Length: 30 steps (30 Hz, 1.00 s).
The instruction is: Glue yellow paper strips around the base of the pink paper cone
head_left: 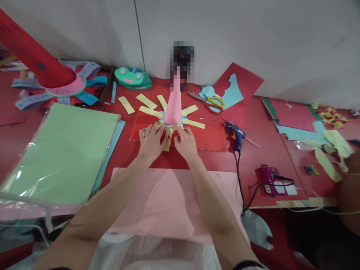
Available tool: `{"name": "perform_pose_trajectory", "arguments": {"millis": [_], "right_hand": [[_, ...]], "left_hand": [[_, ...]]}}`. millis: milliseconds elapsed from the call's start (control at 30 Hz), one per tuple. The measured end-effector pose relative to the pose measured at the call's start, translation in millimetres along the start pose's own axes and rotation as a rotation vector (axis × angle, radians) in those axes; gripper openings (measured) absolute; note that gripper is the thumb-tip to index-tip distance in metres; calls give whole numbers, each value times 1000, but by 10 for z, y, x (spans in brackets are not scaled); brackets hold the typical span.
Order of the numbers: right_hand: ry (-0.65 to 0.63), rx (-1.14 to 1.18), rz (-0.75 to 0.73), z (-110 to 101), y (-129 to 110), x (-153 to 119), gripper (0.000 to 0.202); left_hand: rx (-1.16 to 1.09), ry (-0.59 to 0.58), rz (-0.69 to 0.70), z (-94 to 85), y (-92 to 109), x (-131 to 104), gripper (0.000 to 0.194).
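A tall pink paper cone point(173, 108) stands on a light-blue base, with yellow paper strips point(194, 123) fanning out around it. It rests on a red sheet point(211, 138). My left hand point(152, 141) is at the front left of the base, its fingers bent over a yellow strip, with the thumb beside the strip point(168, 140) that points toward me. At the front right, my right hand point(185, 143) has its fingers curled against the base, where a bit of yellow paper shows at the fingertips; the rest of its grip is hidden.
Loose yellow strips point(126, 105) and green frog cutouts point(133, 78) lie behind. Scissors point(212, 103) and a blue glue gun point(237, 135) with a cord are at right, near a purple power socket point(271, 180). Wrapped green paper point(67, 150) lies left, below a red tube point(42, 52). Another person's arm point(350, 198) shows at right.
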State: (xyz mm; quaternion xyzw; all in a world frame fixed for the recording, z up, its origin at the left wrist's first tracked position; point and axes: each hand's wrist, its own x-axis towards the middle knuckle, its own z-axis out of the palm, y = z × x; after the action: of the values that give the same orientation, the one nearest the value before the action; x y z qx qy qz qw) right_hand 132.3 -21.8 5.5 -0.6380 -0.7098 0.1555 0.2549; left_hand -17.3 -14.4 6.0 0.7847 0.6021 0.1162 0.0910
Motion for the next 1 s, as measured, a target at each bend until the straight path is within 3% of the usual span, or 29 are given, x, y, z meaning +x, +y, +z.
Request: {"name": "perform_pose_trajectory", "arguments": {"millis": [300,1000], "right_hand": [[-85,-36,-87,30,-39,28,52],[-88,-14,-33,33,-74,13,47]], "left_hand": [[30,-8,-3,-18,8,-6,45],[18,-54,-17,-31,21,-6,46]]}}
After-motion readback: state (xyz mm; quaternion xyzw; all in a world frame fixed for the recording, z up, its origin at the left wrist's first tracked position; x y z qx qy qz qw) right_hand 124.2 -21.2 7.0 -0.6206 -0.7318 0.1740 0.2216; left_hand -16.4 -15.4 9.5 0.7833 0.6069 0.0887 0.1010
